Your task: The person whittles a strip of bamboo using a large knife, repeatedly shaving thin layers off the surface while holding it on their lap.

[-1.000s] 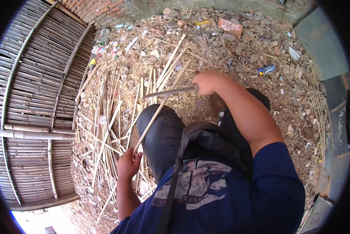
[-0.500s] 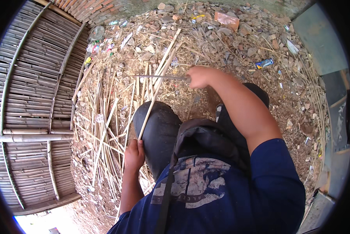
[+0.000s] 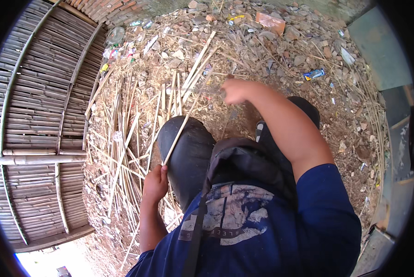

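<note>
My left hand [image 3: 156, 183] is closed round the lower end of a narrow split bamboo strip [image 3: 176, 140], beside my left knee. The strip slants up and away across the dark trouser leg toward my right hand. My right hand [image 3: 237, 91] is closed on the handle of a long thin knife [image 3: 202, 89]; its blade points left, smeared by motion, near the strip's far end. Whether blade and strip touch, I cannot tell. Beyond the knee, several more bamboo strips [image 3: 198, 60] lie on the ground.
A loose heap of bamboo strips [image 3: 119, 154] lies to my left, near a bamboo slat panel [image 3: 41, 87]. Rubble, straw and litter cover the ground ahead, with a broken brick [image 3: 270, 23] and a blue wrapper [image 3: 313, 74]. A grey-green panel [image 3: 377, 51] stands at right.
The strip's far end has shifted slightly down and right, now near the blade. The blade, sharp before, is blurred now. Both hands stay nearly in place and keep their hold.
</note>
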`<state>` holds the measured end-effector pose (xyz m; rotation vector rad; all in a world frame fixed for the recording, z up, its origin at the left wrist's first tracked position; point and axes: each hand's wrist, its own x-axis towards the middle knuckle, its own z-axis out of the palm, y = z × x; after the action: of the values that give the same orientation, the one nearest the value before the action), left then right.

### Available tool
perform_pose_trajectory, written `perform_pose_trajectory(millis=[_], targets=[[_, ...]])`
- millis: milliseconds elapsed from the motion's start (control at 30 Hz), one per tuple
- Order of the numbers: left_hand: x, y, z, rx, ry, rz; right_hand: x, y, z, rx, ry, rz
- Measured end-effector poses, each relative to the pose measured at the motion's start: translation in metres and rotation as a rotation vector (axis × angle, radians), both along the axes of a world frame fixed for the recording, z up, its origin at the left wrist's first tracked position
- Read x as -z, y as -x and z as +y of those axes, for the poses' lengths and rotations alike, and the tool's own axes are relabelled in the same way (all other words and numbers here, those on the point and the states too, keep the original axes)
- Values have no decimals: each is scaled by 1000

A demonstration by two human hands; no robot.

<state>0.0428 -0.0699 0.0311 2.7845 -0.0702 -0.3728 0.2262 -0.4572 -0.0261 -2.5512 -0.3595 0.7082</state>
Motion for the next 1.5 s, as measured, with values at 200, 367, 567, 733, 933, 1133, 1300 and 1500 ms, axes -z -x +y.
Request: perform_pose_trajectory(millis=[200,367,567,733,933,1133,1300,1500], targets=[[11,-2,15,16,144,63,-29,17,24,-213,-33,3],[0,0,-6,-24,30,23,-12,-1,-9,63,3,22],[-8,-3,-4,10,-2,54,-28,20,34,-205,49,11],[12,1,-2,-36,38,43,-15,18,24,-263,-21,-5],[-7,-2,-13,-42,22,83,-8,3,-15,102,-29,-57],[-6,-4,-7,-28,54,110,-34,14,6,-30,22,-87],[-6,1,-11,-33,-8,86,-44,23,15,-162,22,-72],[-2,-3,-9,-11,19,47,-23,3,-18,148,-18,-78]])
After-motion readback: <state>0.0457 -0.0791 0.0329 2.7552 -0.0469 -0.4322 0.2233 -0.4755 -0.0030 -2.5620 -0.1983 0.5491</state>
